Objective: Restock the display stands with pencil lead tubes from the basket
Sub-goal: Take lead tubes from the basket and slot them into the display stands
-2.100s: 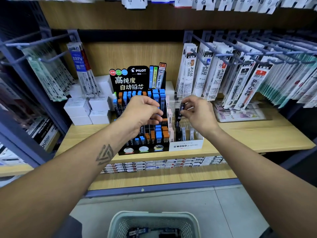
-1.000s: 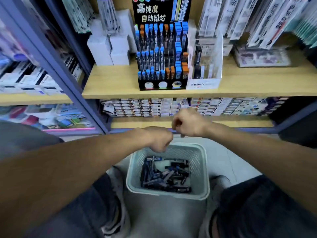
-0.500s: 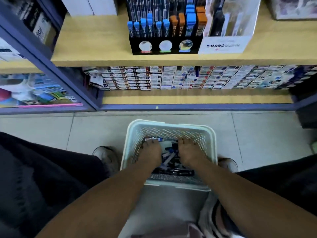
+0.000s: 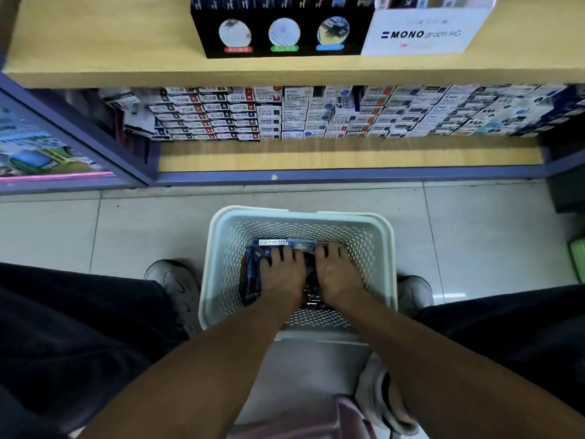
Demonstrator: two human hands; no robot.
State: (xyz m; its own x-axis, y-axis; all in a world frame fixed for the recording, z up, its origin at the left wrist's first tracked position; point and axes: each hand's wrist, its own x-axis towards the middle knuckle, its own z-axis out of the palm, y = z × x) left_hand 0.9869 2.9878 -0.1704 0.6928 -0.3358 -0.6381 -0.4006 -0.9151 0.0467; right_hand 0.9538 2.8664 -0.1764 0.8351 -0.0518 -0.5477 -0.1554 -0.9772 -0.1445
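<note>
Down in the pale perforated plastic basket (image 4: 218,280) on the tiled floor, the pile of dark and blue pencil lead tubes (image 4: 251,280) was being dug through. The left hand (image 4: 280,275) was laid over the tubes, fingers spread; a grasp could not be told. The same went for the right hand (image 4: 337,274). Picking appeared underway; next, tubes would need gathering and lifting to the black display stand (image 4: 285,39) on the shelf above.

Open-topped basket (image 4: 380,248), walls close around both hands (image 4: 281,274)
</note>
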